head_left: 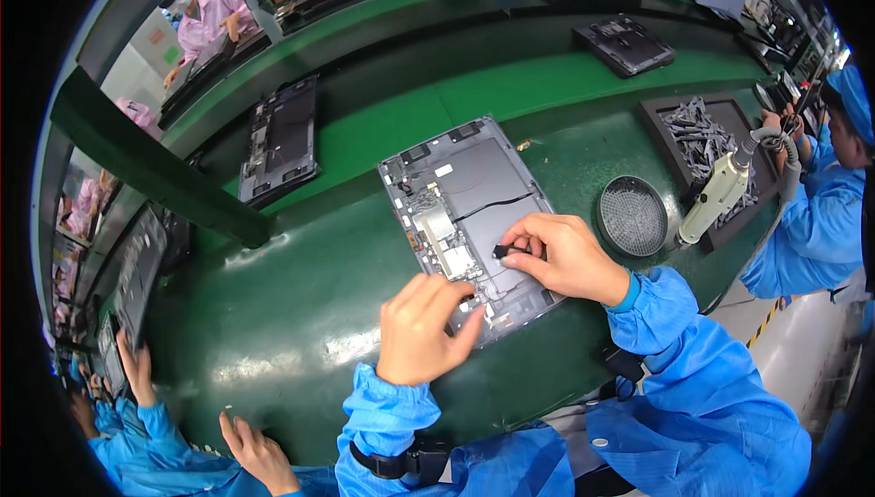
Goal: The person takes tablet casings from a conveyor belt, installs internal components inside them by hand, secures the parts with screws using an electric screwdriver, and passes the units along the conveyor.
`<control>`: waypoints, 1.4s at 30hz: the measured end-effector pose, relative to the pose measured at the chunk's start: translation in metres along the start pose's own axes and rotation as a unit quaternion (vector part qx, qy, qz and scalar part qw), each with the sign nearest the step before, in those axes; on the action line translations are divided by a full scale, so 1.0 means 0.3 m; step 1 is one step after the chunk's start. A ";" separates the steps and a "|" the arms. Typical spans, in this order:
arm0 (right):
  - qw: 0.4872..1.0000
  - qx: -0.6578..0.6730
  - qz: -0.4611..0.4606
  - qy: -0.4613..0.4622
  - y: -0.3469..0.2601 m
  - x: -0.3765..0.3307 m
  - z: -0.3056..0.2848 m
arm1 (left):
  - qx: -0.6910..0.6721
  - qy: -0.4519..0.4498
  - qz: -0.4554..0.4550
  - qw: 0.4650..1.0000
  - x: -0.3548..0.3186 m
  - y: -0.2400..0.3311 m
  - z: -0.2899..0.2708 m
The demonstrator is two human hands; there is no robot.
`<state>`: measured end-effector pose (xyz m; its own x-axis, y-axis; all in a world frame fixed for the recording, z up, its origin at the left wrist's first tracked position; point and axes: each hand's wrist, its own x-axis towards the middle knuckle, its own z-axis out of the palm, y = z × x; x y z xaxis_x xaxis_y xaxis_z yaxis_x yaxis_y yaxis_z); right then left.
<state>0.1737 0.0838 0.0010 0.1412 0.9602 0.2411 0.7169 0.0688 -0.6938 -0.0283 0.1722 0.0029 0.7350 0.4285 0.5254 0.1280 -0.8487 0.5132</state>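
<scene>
An open grey device chassis (474,178) lies on the green bench in front of me, with a silver metal part and circuit boards along its left side. A thin black cable (497,206) runs across its dark panel. My right hand (565,256) pinches the small black connector (500,250) at the cable's end, near the chassis's lower right. My left hand (424,328) rests on the chassis's near edge, fingertips pressing by a small board.
A round mesh dish (632,215) and a hanging cream electric screwdriver (715,194) sit to the right, beside a black tray of small parts (706,137). More chassis (281,137) ride the belt behind. Co-workers in blue stand at the right (820,215) and lower left (182,442).
</scene>
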 end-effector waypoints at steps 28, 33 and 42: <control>0.928 0.348 0.124 -0.046 0.000 -0.025 -0.011 | -0.018 -0.022 -0.092 0.995 0.004 0.080 0.026; 0.994 0.092 0.015 0.062 0.015 -0.030 0.001 | -0.042 -0.008 -0.024 0.999 0.006 -0.002 -0.013; 0.975 0.057 -0.212 0.042 -0.046 -0.067 0.029 | -0.075 -0.011 -0.099 0.992 -0.008 -0.010 -0.025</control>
<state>0.1551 0.0659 -0.0002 -0.0927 0.8135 0.5741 0.6433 0.4890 -0.5891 -0.0355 0.1761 0.0052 0.7206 0.5732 0.3901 0.1718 -0.6927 0.7005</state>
